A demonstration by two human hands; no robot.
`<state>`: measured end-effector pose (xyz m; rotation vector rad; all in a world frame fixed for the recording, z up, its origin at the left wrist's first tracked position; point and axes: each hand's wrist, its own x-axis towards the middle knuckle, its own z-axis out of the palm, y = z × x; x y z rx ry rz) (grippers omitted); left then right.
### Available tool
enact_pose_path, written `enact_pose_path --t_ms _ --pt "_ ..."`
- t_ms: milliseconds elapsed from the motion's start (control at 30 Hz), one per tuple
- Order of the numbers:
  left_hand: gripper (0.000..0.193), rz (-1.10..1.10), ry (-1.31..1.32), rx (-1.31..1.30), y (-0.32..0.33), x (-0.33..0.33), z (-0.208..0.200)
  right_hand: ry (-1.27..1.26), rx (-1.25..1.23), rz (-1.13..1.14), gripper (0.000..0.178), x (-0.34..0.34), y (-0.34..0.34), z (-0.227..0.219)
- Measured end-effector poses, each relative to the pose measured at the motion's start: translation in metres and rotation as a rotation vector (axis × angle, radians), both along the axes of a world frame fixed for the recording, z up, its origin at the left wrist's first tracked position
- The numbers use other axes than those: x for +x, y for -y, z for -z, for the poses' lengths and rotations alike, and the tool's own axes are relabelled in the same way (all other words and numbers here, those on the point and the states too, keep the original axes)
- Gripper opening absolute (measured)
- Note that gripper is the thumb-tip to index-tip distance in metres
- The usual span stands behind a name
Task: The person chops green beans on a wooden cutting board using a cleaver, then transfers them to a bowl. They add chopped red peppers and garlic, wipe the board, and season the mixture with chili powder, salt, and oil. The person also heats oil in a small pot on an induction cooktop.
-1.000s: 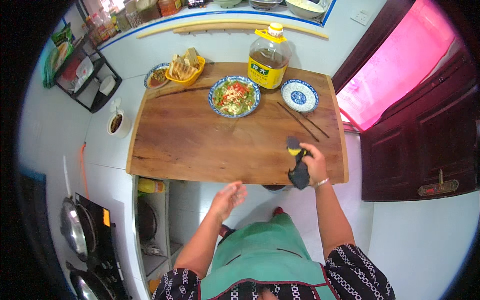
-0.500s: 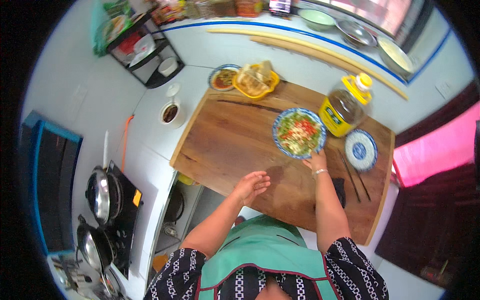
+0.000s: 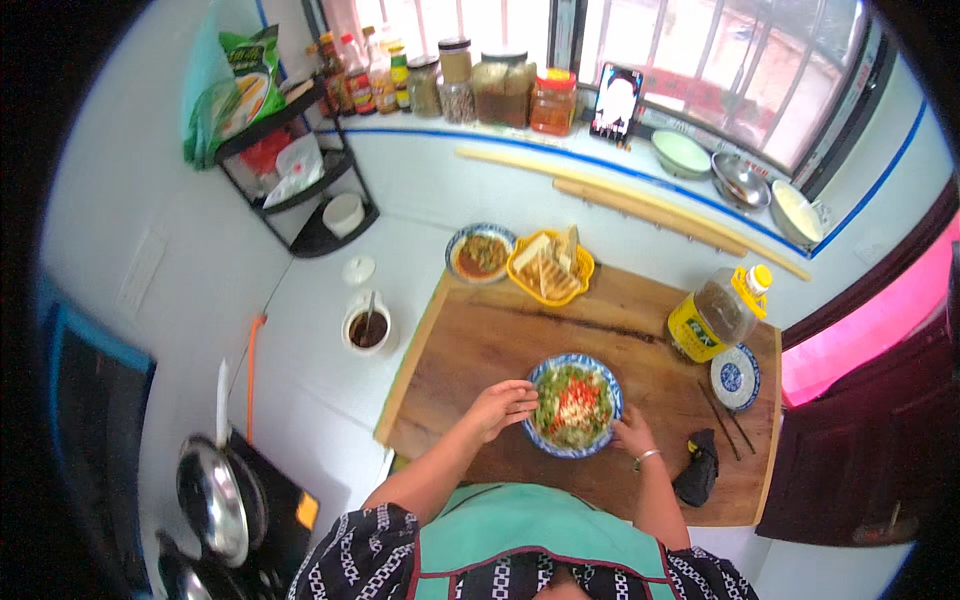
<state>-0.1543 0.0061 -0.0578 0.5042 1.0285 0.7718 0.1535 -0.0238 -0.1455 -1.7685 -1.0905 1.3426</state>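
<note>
A blue-patterned bowl [image 3: 560,443] of shredded green and red vegetables sits on a large wooden board [image 3: 500,340]. My left hand [image 3: 502,405] touches the bowl's left rim with curled fingers. My right hand [image 3: 632,434], a bracelet at its wrist, rests against the bowl's right rim. A black cloth-like item [image 3: 696,470] lies on the board to the right of that hand, with dark chopsticks [image 3: 725,422] next to it.
A bottle of oil [image 3: 715,312], a small blue dish [image 3: 737,377], a yellow basket of flatbread pieces [image 3: 550,267] and a sauce bowl [image 3: 480,252] stand at the board's far side. A cup [image 3: 367,327], a black shelf rack [image 3: 300,190], windowsill jars [image 3: 480,85] and pans [image 3: 212,497] surround it.
The view has tilted up toward the window. My right hand has left the black item on the board and come to the bowl's right rim. My left hand has moved up to the left rim.
</note>
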Motion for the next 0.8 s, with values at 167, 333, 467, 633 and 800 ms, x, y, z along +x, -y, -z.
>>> enact_pose_path --t_ms 167,333,467,633,800 --pt "0.027 -0.020 0.059 0.215 -0.107 -0.078 -0.067 0.283 0.496 0.087 0.043 -0.043 -0.080 -0.136" --pt "0.039 -0.131 0.170 0.549 -0.229 -0.118 -0.171 0.417 0.845 -0.241 0.043 -0.176 -0.200 -0.327" --pt "0.044 -0.147 0.334 0.604 -0.309 -0.116 -0.223 0.651 0.921 -0.321 0.048 -0.213 -0.304 -0.413" --pt "0.046 -0.150 0.425 0.554 -0.377 -0.115 -0.221 1.031 0.963 -0.317 0.077 -0.238 -0.450 -0.442" --pt "0.043 -0.153 0.592 0.452 -0.412 -0.105 -0.186 1.058 0.682 -0.352 0.093 -0.270 -0.511 -0.433"
